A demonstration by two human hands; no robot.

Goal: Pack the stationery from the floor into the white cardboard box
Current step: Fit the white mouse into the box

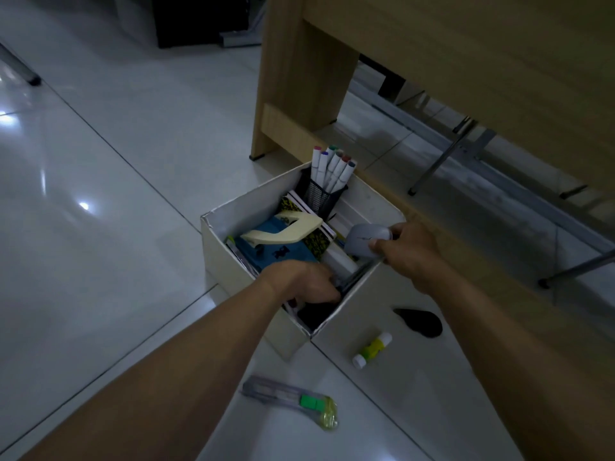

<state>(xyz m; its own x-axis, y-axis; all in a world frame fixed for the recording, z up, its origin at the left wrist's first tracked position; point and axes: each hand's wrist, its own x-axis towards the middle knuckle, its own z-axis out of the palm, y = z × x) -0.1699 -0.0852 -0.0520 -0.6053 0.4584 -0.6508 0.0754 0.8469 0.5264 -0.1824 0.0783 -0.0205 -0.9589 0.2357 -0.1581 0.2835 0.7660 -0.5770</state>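
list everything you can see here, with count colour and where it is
cardboard box: 1, white, on the floor beside the desk, open
marker pens: several, white with coloured caps, upright in the pen cup
mesh pen cup: 1, black, far corner of the box
hole punch: 1, cream, on top of the box contents
notebooks: a few, blue and yellow-black patterned, in the box
computer mouse: 1, grey, held over the box
glue stick: 1, yellow and white, on the floor near the box
utility knife: 1, grey and green, on the floor
black object: 1, on the floor, cannot tell what
desk: 1, light wood
left hand: inside the box
right hand: grips the mouse
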